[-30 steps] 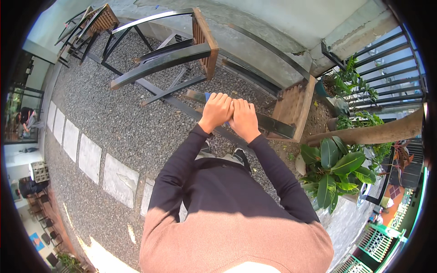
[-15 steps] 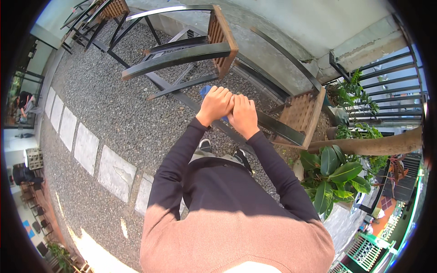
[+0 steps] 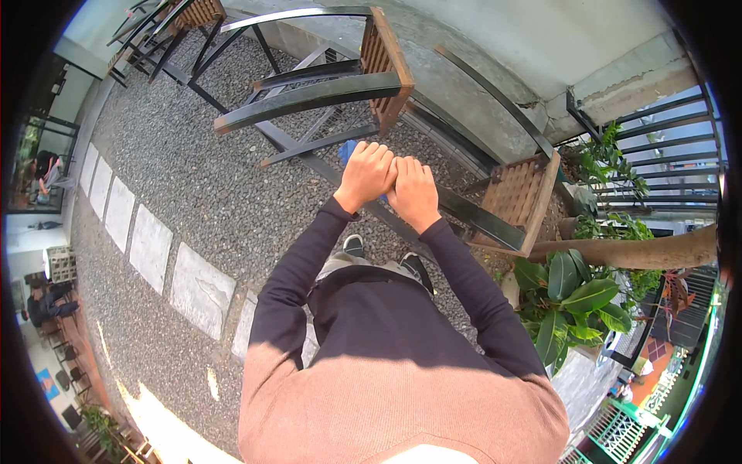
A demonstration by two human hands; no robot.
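Observation:
A blue cloth is bunched up in front of me, over the gravel. My left hand is closed round it, and a blue end sticks out past its fingers. Close against it, my right hand is also closed on the cloth, which is mostly hidden inside both fists. Both arms reach forward together. Below and beyond the hands runs a dark metal bar of a furniture frame. To the right of my right hand is a slatted wooden seat with a dark armrest.
A larger frame with a slatted wooden panel and dark arms stands ahead on the gravel. Stepping slabs run along the left. A leafy plant and a trunk are at the right, near a barred fence.
The view has shifted slightly, so the furniture appears a little further right. Both hands keep their closed grip on the blue cloth with almost no movement.

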